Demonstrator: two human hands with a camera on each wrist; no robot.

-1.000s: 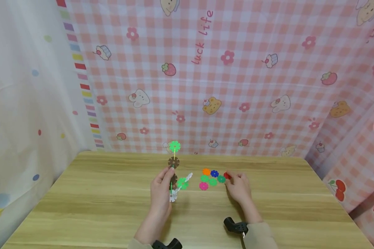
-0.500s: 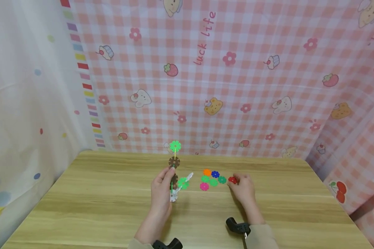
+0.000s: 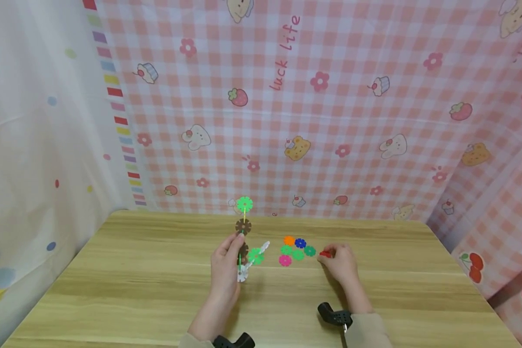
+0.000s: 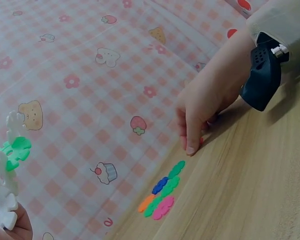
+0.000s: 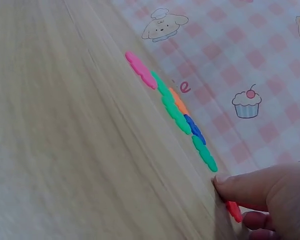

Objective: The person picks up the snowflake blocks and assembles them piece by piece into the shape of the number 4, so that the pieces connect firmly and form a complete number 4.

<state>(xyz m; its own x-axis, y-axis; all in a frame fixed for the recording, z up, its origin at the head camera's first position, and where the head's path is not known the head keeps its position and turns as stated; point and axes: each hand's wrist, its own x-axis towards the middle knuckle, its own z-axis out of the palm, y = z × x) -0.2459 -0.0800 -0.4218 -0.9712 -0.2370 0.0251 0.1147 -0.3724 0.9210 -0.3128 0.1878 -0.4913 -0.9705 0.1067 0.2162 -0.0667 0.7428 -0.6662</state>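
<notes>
My left hand grips an upright chain of joined snowflake discs: bright green at the top, brown below, white lower down. A side branch with a green disc and white discs juts to its right. In the left wrist view, that branch's green disc and white discs show at the left edge. My right hand is low at the table, pinching a red snowflake disc between thumb and fingers. The right wrist view shows the red disc partly hidden behind the thumb.
Left of my right hand, loose discs lie flat in a cluster on the wooden table: orange, blue, pink and several green. A pink checked cloth hangs behind the table.
My right hand has shifted right and slightly nearer with the red disc, away from the cluster. The disc now shows less of its face. My left hand keeps the chain in place.
</notes>
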